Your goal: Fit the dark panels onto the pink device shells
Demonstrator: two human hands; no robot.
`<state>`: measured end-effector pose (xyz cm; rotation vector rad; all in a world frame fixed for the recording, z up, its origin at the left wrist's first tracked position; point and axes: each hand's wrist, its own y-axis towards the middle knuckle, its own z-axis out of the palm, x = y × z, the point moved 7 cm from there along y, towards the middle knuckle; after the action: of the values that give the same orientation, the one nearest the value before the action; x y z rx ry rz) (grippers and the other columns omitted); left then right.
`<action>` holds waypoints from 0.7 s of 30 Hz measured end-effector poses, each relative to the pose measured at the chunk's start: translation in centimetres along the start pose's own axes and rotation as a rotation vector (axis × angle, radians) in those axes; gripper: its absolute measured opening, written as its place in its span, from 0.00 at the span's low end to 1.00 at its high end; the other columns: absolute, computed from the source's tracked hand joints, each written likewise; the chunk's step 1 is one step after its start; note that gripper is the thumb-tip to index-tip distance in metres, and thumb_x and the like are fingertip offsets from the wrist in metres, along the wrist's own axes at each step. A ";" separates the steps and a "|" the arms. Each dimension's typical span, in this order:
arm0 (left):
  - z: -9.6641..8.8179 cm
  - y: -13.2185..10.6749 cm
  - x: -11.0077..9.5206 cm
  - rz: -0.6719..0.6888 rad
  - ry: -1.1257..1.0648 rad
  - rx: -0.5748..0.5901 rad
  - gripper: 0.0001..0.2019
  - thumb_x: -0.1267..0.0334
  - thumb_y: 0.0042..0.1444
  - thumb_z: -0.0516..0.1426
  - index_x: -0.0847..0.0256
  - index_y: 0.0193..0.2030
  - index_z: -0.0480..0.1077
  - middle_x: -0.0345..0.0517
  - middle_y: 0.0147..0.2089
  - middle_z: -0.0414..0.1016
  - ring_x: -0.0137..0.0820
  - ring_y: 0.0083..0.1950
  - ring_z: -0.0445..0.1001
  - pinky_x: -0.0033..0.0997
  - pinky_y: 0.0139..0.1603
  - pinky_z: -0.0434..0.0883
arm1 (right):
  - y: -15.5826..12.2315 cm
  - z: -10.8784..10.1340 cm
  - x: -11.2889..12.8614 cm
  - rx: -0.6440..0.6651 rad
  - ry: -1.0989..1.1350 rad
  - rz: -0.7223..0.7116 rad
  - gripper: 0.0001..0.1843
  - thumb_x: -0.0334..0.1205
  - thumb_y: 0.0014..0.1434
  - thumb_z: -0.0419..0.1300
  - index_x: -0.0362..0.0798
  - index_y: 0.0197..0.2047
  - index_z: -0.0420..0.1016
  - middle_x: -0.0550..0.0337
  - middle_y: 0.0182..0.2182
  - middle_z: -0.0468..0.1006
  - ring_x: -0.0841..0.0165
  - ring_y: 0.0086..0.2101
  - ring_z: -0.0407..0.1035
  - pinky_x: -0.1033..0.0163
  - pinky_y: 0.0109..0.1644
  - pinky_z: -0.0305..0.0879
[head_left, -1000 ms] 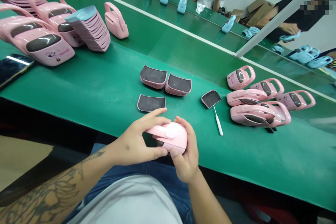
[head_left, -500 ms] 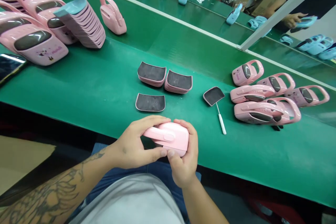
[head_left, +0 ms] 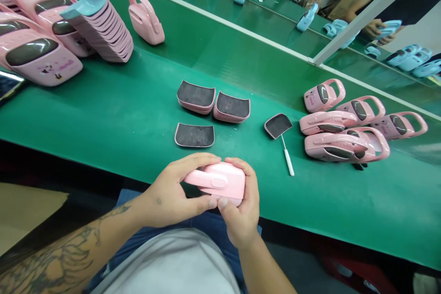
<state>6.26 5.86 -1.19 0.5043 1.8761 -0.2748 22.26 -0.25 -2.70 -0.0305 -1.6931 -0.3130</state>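
A pink plastic casing with a loop handle (head_left: 229, 179) is held between both hands, over the near edge of the bench. My left hand (head_left: 175, 190) closes around its handle end, fingers behind and thumb in front. Around the opposite end curls my right hand (head_left: 243, 211), its thumb pressed to the near lower edge beside the left thumb. The casing's underside is hidden. Just beyond the hands lies a single curved panel, dark inside with a pink rim (head_left: 195, 135). Behind it sit two short stacks of such panels, a left stack (head_left: 196, 96) and a right stack (head_left: 232, 106).
A white-handled screwdriver (head_left: 289, 162) lies by another dark panel (head_left: 278, 126). Several pink casings (head_left: 344, 146) stand at right. More casings (head_left: 44, 57), a tall panel stack (head_left: 103, 30) and one upright casing (head_left: 146, 18) occupy the left. Co-workers handle blue casings beyond the divider (head_left: 206, 16).
The view has shifted slightly, so bench items appear a little further left. Both hands keep the same hold on the pink casing.
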 end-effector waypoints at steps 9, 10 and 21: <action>0.1 0.2 0.6 -0.076 -0.047 0.014 0.37 0.53 0.44 0.75 0.46 0.64 0.76 0.48 0.66 0.77 0.54 0.68 0.72 0.52 0.69 0.70 | 0.1 0.2 0.1 -0.062 0.029 0.003 0.28 0.47 0.57 0.64 0.55 0.60 0.67 0.51 0.57 0.71 0.52 0.58 0.67 0.43 0.62 0.68; 0.2 0.2 0.6 -0.078 -0.064 0.003 0.35 0.53 0.45 0.75 0.46 0.62 0.77 0.47 0.64 0.78 0.52 0.65 0.76 0.49 0.67 0.72 | 0.1 0.3 0.2 -0.057 0.035 0.001 0.27 0.47 0.58 0.64 0.56 0.60 0.67 0.51 0.57 0.71 0.53 0.58 0.67 0.43 0.62 0.68; -0.1 1.8 1.3 -0.010 0.108 0.164 0.49 0.47 0.35 0.77 0.48 0.68 0.71 0.51 0.67 0.75 0.54 0.68 0.73 0.53 0.71 0.69 | 0.7 -1.5 -0.6 0.154 -0.173 -0.066 0.46 0.66 0.60 0.65 0.55 0.74 0.57 0.45 0.67 0.67 0.45 0.63 0.65 0.36 0.67 0.64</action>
<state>6.63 7.73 -2.32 0.6317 1.9712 -0.4173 23.95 0.20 -2.98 0.1151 -1.8888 -0.2333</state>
